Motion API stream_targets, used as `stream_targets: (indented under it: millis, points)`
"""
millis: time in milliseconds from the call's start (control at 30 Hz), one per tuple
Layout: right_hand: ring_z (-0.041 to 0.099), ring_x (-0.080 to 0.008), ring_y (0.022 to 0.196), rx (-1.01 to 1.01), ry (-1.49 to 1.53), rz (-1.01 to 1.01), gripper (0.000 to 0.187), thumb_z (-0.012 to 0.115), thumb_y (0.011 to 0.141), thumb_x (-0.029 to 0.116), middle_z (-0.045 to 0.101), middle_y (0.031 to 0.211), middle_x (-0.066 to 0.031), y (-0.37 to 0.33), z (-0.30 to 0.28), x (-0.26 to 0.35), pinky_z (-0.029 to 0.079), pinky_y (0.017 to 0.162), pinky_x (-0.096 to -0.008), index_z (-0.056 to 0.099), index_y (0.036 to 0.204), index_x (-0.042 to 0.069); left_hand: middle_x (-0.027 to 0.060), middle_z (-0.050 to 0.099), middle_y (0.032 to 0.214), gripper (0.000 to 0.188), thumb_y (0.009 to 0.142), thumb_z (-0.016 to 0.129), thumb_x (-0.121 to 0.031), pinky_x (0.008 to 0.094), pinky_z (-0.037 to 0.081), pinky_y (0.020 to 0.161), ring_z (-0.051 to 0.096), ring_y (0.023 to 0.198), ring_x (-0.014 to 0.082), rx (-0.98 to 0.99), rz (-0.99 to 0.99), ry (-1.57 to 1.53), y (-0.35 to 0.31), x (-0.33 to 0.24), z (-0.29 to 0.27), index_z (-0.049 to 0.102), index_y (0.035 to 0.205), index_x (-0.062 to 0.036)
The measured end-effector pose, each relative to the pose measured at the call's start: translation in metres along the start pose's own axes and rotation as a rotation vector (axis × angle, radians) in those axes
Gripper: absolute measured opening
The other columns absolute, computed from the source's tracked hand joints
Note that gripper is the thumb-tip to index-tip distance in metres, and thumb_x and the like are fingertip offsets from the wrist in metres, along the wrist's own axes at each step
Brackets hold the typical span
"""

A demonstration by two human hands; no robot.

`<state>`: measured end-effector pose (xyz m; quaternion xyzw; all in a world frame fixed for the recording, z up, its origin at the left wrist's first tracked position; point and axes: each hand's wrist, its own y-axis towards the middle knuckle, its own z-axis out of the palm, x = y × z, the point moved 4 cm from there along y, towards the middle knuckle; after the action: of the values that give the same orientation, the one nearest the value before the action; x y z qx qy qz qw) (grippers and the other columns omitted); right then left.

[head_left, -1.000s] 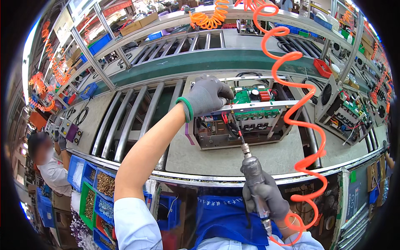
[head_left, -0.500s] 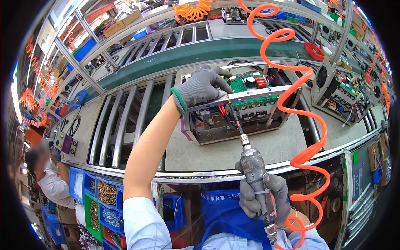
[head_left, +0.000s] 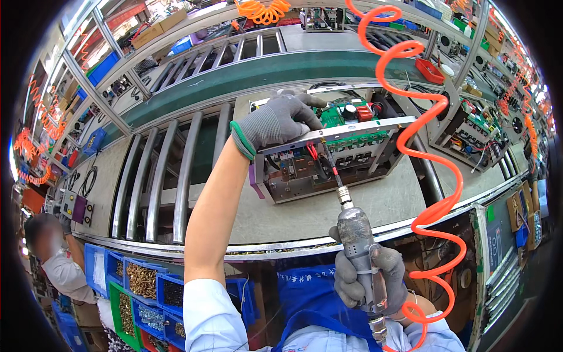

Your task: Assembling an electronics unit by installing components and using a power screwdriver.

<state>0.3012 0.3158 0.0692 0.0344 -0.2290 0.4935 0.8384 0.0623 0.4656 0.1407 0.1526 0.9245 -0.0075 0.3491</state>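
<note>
A metal equipment chassis (head_left: 352, 186) with green circuit boards (head_left: 335, 116), red parts and wires inside rests on the work surface. My left hand (head_left: 280, 120), in a grey glove with a green cuff, lies over the chassis's upper left, fingers curled onto its metal top rail (head_left: 366, 129). My right hand (head_left: 387, 273), also gloved, is wrapped round a pneumatic screwdriver (head_left: 355, 232). The tool points up and away, its long bit (head_left: 336, 173) reaching the front of the chassis just below the rail, near red wires. Whether the tip sits on a screw is too small to tell.
A coiled orange air hose (head_left: 437, 217) hangs at the right, partly before the chassis. Metal rollers (head_left: 161, 182) lie left; a second chassis (head_left: 469, 132) stands right. Bins of screws (head_left: 141, 281) are at lower left, near another person (head_left: 64, 264). A green belt (head_left: 193, 82) runs behind.
The whole view has shifted slightly, so the chassis and bench appear a little further left. Both hands keep their holds, and the bit stays at the chassis front.
</note>
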Motion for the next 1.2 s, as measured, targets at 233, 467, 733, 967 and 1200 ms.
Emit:
stream_targets:
  millis: [233,467,733,967,1200]
  points:
    - [0.053,-0.0168,0.051,-0.041,-0.078,0.002,0.066,0.054,0.088,0.036,0.055,0.076,-0.0098,0.002,0.002,0.0,0.048,0.048,-0.0325,0.033,0.139,-0.001,0.0083,0.057,0.129,0.029,0.068,0.056,-0.004,0.0314,0.04,0.102,0.053,0.115,0.0223,-0.002,0.097,0.027,0.0,-0.006,-0.001,0.073,0.091,-0.0002]
    - [0.053,-0.0168,0.051,-0.043,-0.032,-0.003,0.066,0.054,0.088,0.037,0.055,0.076,-0.0098,0.003,-0.001,-0.001,0.048,0.047,-0.0329,0.034,0.139,0.0,0.0087,0.057,0.129,0.03,0.066,0.056,-0.005,0.0321,0.04,0.102,0.053,0.115,0.0238,0.014,0.069,-0.058,-0.001,-0.005,-0.002,0.072,0.09,0.0008]
    - [0.053,-0.0165,0.051,-0.022,-0.012,0.011,0.065,0.054,0.088,0.036,0.055,0.077,-0.0093,0.004,-0.002,-0.003,0.048,0.048,-0.0329,0.034,0.139,0.002,0.0108,0.058,0.127,0.032,0.065,0.055,-0.005,0.0322,0.04,0.101,0.053,0.115,0.0245,0.012,0.128,-0.066,-0.001,-0.003,-0.001,0.072,0.092,0.0007]
    - [0.051,-0.0149,0.053,-0.037,-0.151,0.034,0.061,0.05,0.09,0.042,0.052,0.076,-0.0072,-0.005,0.003,0.006,0.045,0.048,-0.0307,0.039,0.135,0.003,0.0109,0.059,0.125,0.03,0.066,0.056,-0.002,0.0346,0.036,0.103,0.049,0.119,0.0262,-0.034,0.243,0.092,-0.004,0.003,-0.002,0.072,0.091,-0.0023]
    - [0.048,-0.0139,0.049,-0.39,-0.535,-0.144,0.057,0.05,0.089,0.05,0.047,0.064,-0.0053,-0.072,-0.02,0.06,0.04,0.043,-0.0242,0.048,0.118,0.001,0.0101,0.053,0.132,0.034,0.067,0.057,-0.003,0.0451,0.021,0.111,0.035,0.129,0.0327,0.032,0.181,0.144,-0.036,0.026,-0.024,0.072,0.097,-0.0069]
